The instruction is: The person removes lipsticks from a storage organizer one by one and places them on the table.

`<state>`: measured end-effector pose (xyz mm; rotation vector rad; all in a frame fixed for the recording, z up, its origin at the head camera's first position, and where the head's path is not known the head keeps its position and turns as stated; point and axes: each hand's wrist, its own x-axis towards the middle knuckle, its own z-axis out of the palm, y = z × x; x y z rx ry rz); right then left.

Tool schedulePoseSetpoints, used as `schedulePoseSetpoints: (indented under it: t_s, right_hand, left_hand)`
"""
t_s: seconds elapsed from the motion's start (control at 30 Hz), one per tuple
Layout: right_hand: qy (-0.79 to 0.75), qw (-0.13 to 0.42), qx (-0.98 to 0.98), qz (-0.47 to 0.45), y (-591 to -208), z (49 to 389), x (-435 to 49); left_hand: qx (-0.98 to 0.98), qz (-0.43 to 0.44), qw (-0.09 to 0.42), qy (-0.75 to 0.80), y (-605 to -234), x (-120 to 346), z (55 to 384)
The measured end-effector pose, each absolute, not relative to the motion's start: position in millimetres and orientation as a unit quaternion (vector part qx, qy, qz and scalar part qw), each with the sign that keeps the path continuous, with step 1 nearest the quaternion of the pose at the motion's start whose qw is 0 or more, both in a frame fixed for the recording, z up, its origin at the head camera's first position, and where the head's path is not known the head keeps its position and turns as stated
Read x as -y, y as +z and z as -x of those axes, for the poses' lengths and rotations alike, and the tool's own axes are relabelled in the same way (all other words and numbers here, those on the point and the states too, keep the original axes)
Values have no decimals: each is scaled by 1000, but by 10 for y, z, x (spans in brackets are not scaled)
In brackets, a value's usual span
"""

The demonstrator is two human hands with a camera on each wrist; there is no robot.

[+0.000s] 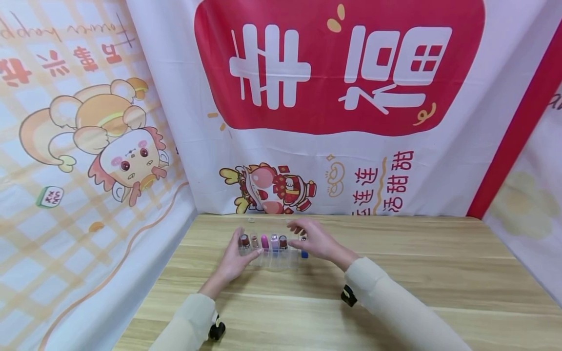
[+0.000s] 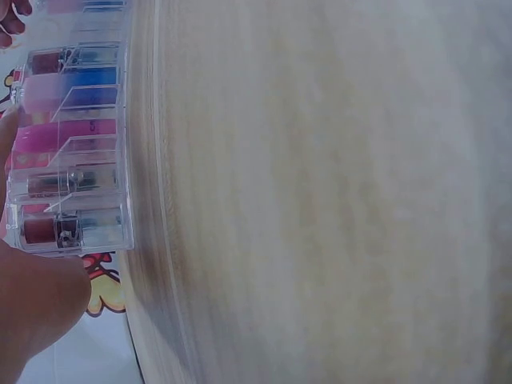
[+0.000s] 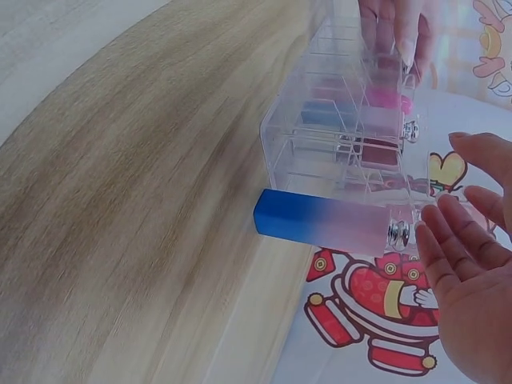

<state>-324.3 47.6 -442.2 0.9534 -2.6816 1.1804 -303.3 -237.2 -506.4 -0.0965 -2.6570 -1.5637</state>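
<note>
A clear lipstick organizer [image 1: 276, 263] stands near the back of the table with a row of several lipsticks in its slots. Among them are a bright pink tube [image 1: 265, 242], a pink-and-blue tube [image 2: 90, 86] and a dark red one [image 2: 40, 230]. My left hand [image 1: 237, 258] grips the organizer's left end, thumb across its front. Just past the right end, a blue-to-pink lipstick tube [image 3: 320, 222] with a silver neck stands upright on the table. My right hand [image 1: 313, 239] is beside it, thumb and fingers spread apart, fingertips close to the tube's top.
The wood-grain table [image 1: 281, 317] ends at a printed white and red curtain [image 1: 338, 117] right behind the organizer. A checked cloth with cartoon print [image 1: 88, 195] hangs on the left side.
</note>
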Motion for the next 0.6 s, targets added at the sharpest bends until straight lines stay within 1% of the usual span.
schedulePoseSetpoints:
  t_s: [0.6]
  right_hand:
    - [328,26,889,-318,-4405,3295,-347]
  left_hand:
    - [861,33,34,-507,-5060,2374,3011]
